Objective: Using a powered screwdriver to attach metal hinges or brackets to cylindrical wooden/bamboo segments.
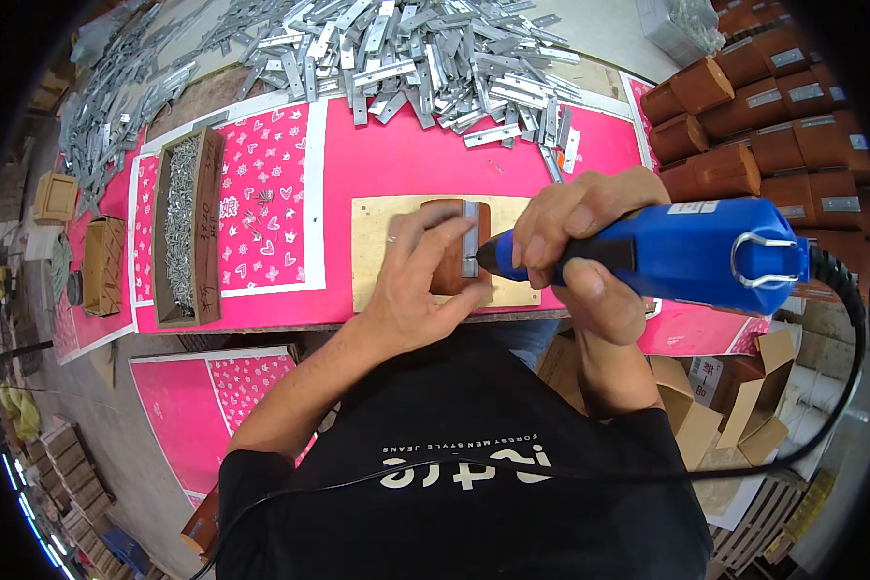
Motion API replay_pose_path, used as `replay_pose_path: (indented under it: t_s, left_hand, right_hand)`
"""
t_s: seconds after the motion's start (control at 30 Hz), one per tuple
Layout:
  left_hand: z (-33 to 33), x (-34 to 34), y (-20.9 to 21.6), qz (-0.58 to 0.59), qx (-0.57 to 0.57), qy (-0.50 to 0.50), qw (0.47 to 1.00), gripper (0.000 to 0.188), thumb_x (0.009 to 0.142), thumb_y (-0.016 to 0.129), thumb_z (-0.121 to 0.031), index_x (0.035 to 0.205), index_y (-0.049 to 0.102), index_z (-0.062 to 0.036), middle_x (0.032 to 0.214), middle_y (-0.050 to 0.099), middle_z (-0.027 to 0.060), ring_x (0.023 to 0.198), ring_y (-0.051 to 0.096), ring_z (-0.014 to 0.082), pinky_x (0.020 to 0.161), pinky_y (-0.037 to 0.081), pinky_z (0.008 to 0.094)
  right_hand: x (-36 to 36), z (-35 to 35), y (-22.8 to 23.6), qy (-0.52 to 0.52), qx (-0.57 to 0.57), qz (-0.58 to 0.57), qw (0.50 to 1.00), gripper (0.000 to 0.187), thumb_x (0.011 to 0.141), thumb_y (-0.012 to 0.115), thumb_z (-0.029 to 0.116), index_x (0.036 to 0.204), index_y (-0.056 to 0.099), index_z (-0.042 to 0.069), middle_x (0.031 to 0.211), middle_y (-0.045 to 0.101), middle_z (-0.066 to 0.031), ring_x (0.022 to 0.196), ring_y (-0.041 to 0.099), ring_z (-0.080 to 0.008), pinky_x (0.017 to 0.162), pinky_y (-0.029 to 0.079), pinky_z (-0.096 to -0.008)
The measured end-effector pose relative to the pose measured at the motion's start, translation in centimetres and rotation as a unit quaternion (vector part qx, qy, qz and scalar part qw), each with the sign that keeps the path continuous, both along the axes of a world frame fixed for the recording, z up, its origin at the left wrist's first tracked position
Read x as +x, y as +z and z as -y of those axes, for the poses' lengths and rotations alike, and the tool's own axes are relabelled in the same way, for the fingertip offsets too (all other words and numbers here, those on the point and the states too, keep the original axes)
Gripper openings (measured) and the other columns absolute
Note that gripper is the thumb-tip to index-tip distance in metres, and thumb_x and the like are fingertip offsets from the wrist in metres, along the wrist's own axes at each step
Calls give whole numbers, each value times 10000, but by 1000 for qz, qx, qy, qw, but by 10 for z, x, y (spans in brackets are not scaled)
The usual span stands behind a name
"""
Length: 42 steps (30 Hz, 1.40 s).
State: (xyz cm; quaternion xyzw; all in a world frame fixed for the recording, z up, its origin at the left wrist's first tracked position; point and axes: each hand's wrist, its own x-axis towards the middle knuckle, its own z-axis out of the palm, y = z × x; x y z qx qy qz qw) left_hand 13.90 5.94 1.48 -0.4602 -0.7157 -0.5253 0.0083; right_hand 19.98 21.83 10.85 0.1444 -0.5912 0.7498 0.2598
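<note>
My left hand (416, 285) holds a reddish-brown wooden block (447, 275) down on a pale yellow board (375, 237), its fingers reaching across the block's far side and its thumb at the near end. Along the block's right part lies a narrow silver metal strip (470, 242), touched by a fingertip. In my right hand (585, 227) is a blue electric screwdriver (696, 256), gripped sideways round its black front part. The tool's dark tip points left and meets the strip; the screw and the bit cannot be made out.
Loose metal strips (406, 58) pile up at the back. A long wooden box of screws (181, 227) stands on the left, with a few loose screws beside it. Brown blocks fitted with strips (778, 145) are stacked at the right. The black power cord (846, 387) loops across my front.
</note>
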Motion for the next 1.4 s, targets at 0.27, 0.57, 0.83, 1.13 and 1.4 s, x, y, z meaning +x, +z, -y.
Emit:
replay_pose_path:
  t_s: [0.27, 0.57, 0.83, 1.13, 1.4]
  left_hand:
    - [23, -28, -10, 37, -252, -49, 966, 1137, 541, 853, -313, 1469, 245, -65, 1365, 404, 230, 1310, 322, 399, 1073, 244, 515]
    - [17, -26, 23, -14, -182, -28, 983, 888, 564, 803, -194, 1359, 417, -104, 1217, 417, 200, 1139, 412, 397, 961, 375, 475]
    - [-4, -33, 41, -103, -323, -69, 938, 892, 557, 818, -217, 1349, 434, -75, 1178, 408, 228, 1086, 425, 402, 933, 387, 503]
    - [-13, -122, -12, -79, -146, 163, 973, 550, 741, 733, -351, 1153, 577, -22, 992, 594, 174, 982, 558, 356, 829, 456, 449]
    - [-51, -207, -71, -260, -154, 306, 903, 261, 736, 647, -261, 947, 665, -108, 966, 559, 222, 989, 532, 405, 777, 461, 480]
  right_hand:
    - [-9, -28, 5, 192, -2, -71, 979, 398, 679, 722, 52, 1003, 492, 27, 863, 625, -147, 658, 600, -184, 559, 490, -258]
    - [18, -63, 7, 63, -30, -116, 991, 314, 766, 619, 107, 1026, 467, 20, 895, 609, -174, 622, 578, -209, 662, 520, -381]
    - [28, -55, -30, -93, -11, 42, 995, 306, 755, 658, 95, 993, 480, 22, 854, 599, -171, 628, 572, -215, 644, 502, -352]
    - [22, -44, -80, -169, -29, 75, 982, 420, 752, 640, 7, 1134, 470, 46, 887, 587, -122, 754, 602, -228, 609, 495, -343]
    - [2, -32, -61, -77, 69, 61, 993, 326, 774, 681, 101, 1037, 505, 21, 847, 607, -144, 614, 550, -191, 531, 457, -275]
